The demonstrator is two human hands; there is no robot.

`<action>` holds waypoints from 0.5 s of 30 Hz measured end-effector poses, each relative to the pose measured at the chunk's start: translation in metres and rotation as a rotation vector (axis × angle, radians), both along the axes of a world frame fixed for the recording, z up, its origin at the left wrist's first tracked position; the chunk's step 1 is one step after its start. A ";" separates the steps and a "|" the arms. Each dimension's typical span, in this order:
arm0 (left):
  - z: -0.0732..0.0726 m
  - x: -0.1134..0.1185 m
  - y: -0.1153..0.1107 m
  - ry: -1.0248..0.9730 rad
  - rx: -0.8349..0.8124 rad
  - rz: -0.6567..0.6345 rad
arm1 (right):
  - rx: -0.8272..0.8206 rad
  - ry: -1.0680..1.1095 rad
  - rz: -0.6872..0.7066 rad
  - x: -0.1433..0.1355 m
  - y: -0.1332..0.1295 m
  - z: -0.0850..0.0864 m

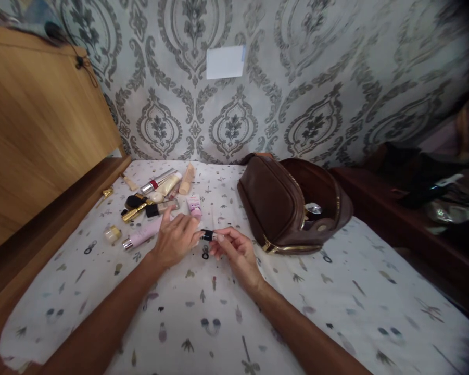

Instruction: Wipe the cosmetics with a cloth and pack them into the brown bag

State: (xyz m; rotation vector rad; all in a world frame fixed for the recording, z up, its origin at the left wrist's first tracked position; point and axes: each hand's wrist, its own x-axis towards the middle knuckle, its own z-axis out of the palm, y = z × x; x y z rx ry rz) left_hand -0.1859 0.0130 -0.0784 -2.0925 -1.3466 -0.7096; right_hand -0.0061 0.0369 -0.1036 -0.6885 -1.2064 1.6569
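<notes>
A small black-and-silver lipstick-like tube [208, 235] lies level between my two hands. My right hand [236, 252] pinches its right end between thumb and fingers. My left hand [176, 238] is closed at its left end, with the fingertips hiding that part. Just behind my left hand lie a pink tube [146, 232] with a silver cap, a small pink-and-white tube [194, 206] and a black-capped bottle [161, 208]. To the right of my hands stands a brown cosmetic bag [271, 200], unzipped, with a silvery round item [313, 209] inside.
More cosmetics lie at the back left: a beige tube [187, 179], a silver tube with a red band [158, 180], a gold-handled brush [136, 211] and a small jar [112, 234]. A wooden cabinet [42, 120] borders the left; dark items crowd the right. Patterned wallpaper rises behind.
</notes>
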 end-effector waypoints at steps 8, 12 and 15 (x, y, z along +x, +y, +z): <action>-0.004 0.011 -0.003 0.043 -0.018 -0.066 | 0.045 -0.048 0.050 -0.003 -0.005 -0.002; -0.001 0.015 -0.007 0.054 -0.029 -0.101 | 0.073 -0.063 0.061 -0.002 -0.006 0.002; 0.000 0.020 -0.008 0.087 -0.041 -0.101 | 0.083 -0.067 0.082 -0.002 -0.008 0.002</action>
